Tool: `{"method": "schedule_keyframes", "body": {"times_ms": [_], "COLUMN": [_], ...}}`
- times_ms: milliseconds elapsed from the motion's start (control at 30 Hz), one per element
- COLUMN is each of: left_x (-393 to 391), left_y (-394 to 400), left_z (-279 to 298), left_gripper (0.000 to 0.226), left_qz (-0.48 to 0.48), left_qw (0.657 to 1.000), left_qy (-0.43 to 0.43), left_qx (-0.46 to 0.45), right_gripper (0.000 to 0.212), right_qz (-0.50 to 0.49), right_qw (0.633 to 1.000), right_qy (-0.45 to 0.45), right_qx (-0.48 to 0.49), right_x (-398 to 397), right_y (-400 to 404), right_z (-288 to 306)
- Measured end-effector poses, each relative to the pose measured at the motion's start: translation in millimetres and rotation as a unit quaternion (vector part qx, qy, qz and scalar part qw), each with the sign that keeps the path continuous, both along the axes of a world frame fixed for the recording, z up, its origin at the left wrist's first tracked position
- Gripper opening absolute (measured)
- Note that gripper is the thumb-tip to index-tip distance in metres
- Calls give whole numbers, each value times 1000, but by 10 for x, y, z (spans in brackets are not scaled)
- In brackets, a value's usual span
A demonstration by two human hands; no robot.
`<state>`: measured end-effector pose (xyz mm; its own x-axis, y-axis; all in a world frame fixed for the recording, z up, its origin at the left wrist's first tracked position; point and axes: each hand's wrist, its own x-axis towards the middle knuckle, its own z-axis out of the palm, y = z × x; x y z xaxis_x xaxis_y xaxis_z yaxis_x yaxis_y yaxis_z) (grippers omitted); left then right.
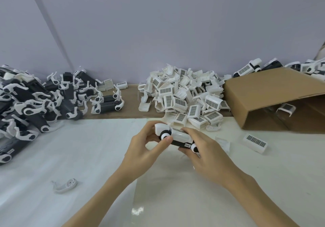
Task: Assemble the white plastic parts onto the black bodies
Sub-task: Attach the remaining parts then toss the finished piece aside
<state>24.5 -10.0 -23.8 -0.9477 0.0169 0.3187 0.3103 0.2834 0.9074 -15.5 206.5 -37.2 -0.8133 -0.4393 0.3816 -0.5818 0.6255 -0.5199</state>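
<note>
Both hands held one black body [182,144] just above the middle of the table [88,156]. The left hand [146,149] pinched its left end between thumb and curled fingers, and the right hand [205,154] gripped the right end, fingers curled over a white plastic part [181,136] seated on top. A heap of white parts [184,96] lay toward the far edge, beside a tipped cardboard box [274,96]. More black bodies [35,100] were piled at the far left corner.
</note>
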Motion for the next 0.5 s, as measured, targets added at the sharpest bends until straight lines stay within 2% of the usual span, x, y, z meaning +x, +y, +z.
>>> {"method": "schedule_keyframes", "body": {"times_ms": [100, 233, 300, 400, 500], "left_x": [3, 84, 124, 102, 56], "left_y": [123, 281, 336, 272, 117], "left_z": [22, 19, 32, 75, 128], "left_gripper": [43, 36, 32, 25, 34], "left_qz": [27, 79, 63, 25, -36], "left_qw": [999, 994, 994, 998, 992], "left_qy": [3, 61, 78, 51, -48], "left_qx": [26, -37, -47, 1, 113], "right_gripper": [52, 57, 57, 59, 56], "right_qz": [3, 21, 52, 71, 45], "right_qw": [999, 996, 994, 992, 995], "right_qy": [-39, -49, -56, -60, -48], "right_qx": [-25, -69, -81, -82, -80], "right_x": [-30, -9, 5, -3, -48], "right_y": [31, -49, -85, -78, -35], "right_z": [-14, -70, -100, -114, -97]}}
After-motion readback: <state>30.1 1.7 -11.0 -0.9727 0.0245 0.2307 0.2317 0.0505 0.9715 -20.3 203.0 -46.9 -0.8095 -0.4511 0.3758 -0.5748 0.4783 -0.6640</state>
